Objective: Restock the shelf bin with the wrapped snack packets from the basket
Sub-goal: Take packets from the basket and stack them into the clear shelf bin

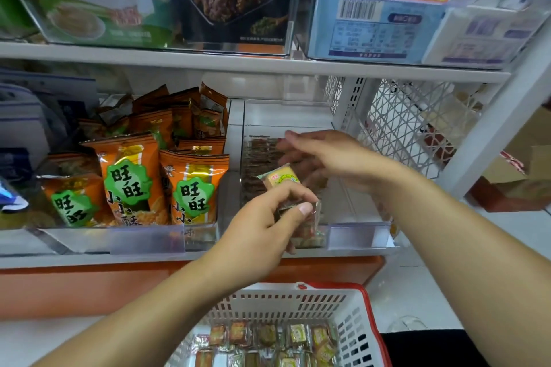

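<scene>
The left hand (262,217) pinches a few wrapped snack packets (281,179) betw. thumb and curled fingers, just in front of the clear shelf bin (357,235). The right hand (322,155) reaches into the bin, fingers straight and a bit spread, over brown packets (256,158). More packets lie in the white basket (292,301) below. Orange snack bags (193,188) stand in the bin to the left.

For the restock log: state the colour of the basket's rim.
Red rim on a white slotted basket, seen in the head view.
</scene>
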A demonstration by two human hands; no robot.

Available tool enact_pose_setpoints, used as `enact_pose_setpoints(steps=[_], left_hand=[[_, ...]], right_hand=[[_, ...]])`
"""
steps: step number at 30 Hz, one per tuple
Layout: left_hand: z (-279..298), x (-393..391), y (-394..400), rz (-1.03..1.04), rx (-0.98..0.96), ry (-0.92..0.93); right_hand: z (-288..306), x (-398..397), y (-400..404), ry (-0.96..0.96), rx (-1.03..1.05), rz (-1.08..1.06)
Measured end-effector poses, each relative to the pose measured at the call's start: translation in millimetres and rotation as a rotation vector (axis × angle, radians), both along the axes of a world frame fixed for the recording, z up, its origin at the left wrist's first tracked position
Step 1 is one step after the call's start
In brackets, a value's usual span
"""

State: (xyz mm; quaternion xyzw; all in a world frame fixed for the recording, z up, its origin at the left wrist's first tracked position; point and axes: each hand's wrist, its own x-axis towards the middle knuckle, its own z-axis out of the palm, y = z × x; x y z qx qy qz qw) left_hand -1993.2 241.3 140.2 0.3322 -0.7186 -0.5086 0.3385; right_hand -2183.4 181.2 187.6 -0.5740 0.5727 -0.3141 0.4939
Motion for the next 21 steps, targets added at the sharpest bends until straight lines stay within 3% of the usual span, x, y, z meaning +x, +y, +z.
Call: enact_pose_setpoints(steps=[2,6,9,11,14,16,21], left_hand=[[2,2,2,-0.014,-0.020,-0.023],[4,4,8,-0.077,0.081,-0.016],[8,3,14,-0.079,0.268,0.098],[11,2,14,0.016,0.501,0.264],[13,4,10,0.142,0.777,0.526],[12,5,7,0.229,0.746,0.559],[8,12,9,0.424,0.256,0.232]], right_hand=[[7,4,25,-0.124,0.114,0.122],[-1,1,57,-0.359,0.121,0.127],[-3,3,59,-0.393,0.033,-0.134],[-1,4,56,-0.363,-0.042,-0.340],[1,0,58,-0.419,-0.033,-0.421],[4,-2,62,-0.506,0.041,-0.370],[10,-1,71,-0.669,0.277,-0.062]])
